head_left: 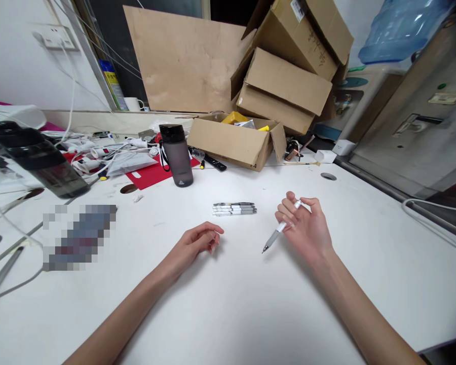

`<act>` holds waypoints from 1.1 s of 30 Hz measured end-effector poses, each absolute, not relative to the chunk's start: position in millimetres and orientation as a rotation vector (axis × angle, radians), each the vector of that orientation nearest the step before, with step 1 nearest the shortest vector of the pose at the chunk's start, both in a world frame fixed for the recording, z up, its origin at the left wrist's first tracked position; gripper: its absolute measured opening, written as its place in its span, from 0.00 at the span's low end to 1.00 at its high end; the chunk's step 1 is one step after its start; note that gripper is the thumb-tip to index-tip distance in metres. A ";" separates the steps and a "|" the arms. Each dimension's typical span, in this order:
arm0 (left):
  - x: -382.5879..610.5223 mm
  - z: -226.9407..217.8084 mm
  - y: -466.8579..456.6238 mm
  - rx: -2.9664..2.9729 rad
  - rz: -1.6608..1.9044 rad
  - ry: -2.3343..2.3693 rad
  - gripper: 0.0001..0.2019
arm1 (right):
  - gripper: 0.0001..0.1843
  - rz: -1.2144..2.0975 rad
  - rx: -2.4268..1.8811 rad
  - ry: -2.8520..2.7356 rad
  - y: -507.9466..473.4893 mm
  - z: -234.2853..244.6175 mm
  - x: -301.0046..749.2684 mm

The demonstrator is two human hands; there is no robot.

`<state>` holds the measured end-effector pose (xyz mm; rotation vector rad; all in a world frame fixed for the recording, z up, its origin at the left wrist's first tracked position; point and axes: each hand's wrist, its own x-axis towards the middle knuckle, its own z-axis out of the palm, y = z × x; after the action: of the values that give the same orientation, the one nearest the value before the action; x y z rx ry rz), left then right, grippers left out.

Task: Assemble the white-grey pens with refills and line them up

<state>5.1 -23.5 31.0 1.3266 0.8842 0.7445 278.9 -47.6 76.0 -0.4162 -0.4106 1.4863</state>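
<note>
My right hand (304,223) is raised over the white table, its fingers wrapped round a white and grey pen (278,234). The pen's tip points down to the left, and the thumb is near its upper end. Several more pens (234,209) lie side by side in a small row between and beyond my hands. My left hand (201,239) rests at the table, loosely bent with the index finger reaching forward. Nothing shows in its fingers, and it is just short of the row without touching it.
A dark drink bottle (177,154) stands behind the pens; another bottle (41,162) is at the left. An opened cardboard box (228,139) sits at the back beside a remote control (215,162). Cables and a red folder (152,175) lie left. A metal cabinet (414,116) borders the right.
</note>
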 end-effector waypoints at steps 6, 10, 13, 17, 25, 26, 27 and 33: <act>5.6 32.9 -23.1 1.346 0.731 0.887 0.12 | 0.01 1.498 -0.375 -0.388 -47.8 77.4 279.4; 5.2 33.2 -23.4 1.344 0.730 0.891 0.12 | 0.01 1.471 -0.403 -0.400 -47.1 76.5 279.8; 4.2 32.3 -23.4 1.350 0.719 0.885 0.12 | 0.01 1.458 -0.396 -0.400 -46.6 75.3 280.1; 4.1 31.5 -22.7 1.355 0.713 0.867 0.11 | 0.03 1.475 -0.390 -0.408 -46.6 74.5 279.4; 5.6 32.1 -22.4 1.367 0.706 0.868 0.11 | 0.02 1.473 -0.393 -0.453 -48.2 75.5 277.0; 5.6 32.1 -22.4 1.368 0.708 0.867 0.11 | 0.02 1.469 -0.397 -0.457 -48.0 75.4 277.0; 5.7 32.2 -22.5 1.370 0.709 0.869 0.11 | 0.02 1.460 -0.405 -0.461 -47.7 75.3 276.9; 5.6 33.1 -23.1 1.396 0.705 0.884 0.12 | 0.02 1.434 -0.421 -0.453 -47.6 76.1 275.9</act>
<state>5.6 -23.1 33.1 1.3958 0.8836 0.7049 275.9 -47.6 76.1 -0.4214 -0.4526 1.4338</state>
